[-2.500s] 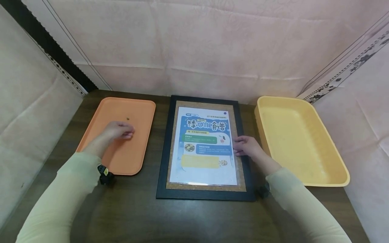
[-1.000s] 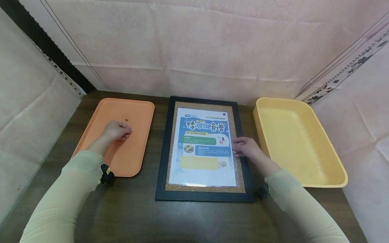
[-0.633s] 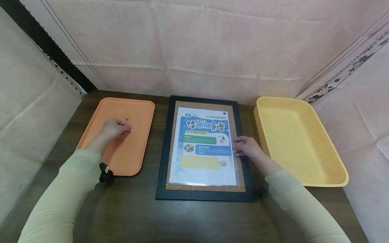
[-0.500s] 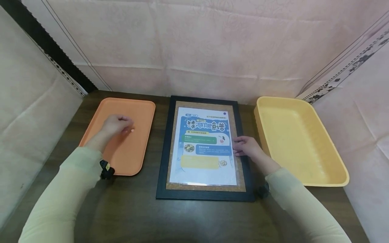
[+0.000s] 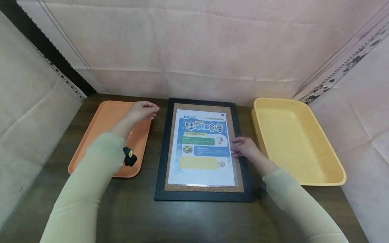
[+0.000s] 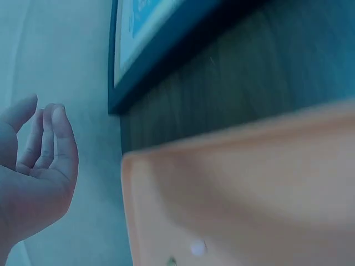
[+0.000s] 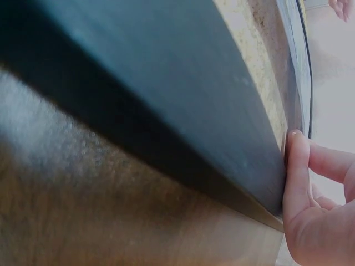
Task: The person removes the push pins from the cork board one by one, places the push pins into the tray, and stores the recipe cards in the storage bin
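My left hand point(image 5: 141, 111) is over the right rim of the orange tray point(image 5: 92, 141), towards the black-framed cork board point(image 5: 161, 162). Its fingers are bent towards the thumb. The left wrist view shows no object at the fingertips, but I cannot tell whether something tiny is pinched there. A small white piece point(image 6: 198, 247) and a small greenish piece point(image 6: 172, 261) lie in the tray. On the cork board lies a printed sheet point(image 5: 200, 177) with blue, green and yellow panels. My right hand point(image 5: 246, 148) rests its fairly straight fingertips on the sheet's right edge.
To the right of the board stands a deep yellow tub point(image 5: 294, 141). All of it is on a dark wooden table point(image 5: 182, 222). Pale pink cloth point(image 5: 194, 50) hangs behind the table, with more cloth along both sides.
The left hand has lifted from the tray's middle and moved right and away from me, to the tray's far right rim. The white piece came into sight under it. The right hand stays put.
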### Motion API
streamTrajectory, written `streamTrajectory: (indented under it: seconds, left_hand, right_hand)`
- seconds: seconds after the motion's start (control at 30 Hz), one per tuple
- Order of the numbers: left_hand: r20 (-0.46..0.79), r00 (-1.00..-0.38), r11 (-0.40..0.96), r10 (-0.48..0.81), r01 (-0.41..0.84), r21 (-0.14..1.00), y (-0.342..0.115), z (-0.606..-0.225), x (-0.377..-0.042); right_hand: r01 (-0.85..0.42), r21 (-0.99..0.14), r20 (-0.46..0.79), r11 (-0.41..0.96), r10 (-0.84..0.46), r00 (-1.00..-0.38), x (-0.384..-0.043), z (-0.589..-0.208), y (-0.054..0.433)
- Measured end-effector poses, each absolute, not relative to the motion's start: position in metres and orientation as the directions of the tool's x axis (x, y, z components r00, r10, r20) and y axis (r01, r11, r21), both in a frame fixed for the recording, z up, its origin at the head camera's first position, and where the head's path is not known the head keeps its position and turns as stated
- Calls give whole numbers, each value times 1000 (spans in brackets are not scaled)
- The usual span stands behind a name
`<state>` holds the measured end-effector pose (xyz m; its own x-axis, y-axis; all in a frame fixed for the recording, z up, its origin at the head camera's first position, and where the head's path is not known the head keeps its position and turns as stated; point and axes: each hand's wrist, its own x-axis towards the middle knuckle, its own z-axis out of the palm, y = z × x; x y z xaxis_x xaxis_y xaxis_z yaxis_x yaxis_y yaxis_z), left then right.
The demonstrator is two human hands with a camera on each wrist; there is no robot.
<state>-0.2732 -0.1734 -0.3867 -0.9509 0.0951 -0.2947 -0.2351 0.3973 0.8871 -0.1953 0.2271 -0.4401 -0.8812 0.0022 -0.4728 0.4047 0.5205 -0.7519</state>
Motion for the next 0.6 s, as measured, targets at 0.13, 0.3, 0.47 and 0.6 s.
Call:
streamTrajectory:
  seconds: [0.13,0.3,0.47,0.6]
  left_hand:
    - [-307,-947,389,88,-251,886,-150,-383,-282]
    - [-300,-950,367,84,-251,896,-124,-378,-290]
    - [-288,-953,363,97,-236,901,-100,-379,-298]
    - [-290,-949,361,121,-230,904,-82,-380,-304]
  right_hand:
    - [402,-752,-468,522,6,-884,-195,-439,227]
    - [404,-754,-465,519,13,-885,-196,-438,227]
    - [398,-757,-458,518,13,-889,-194,-439,227]
    - [399,-761,-455,512,17,-890,-192,-440,226]
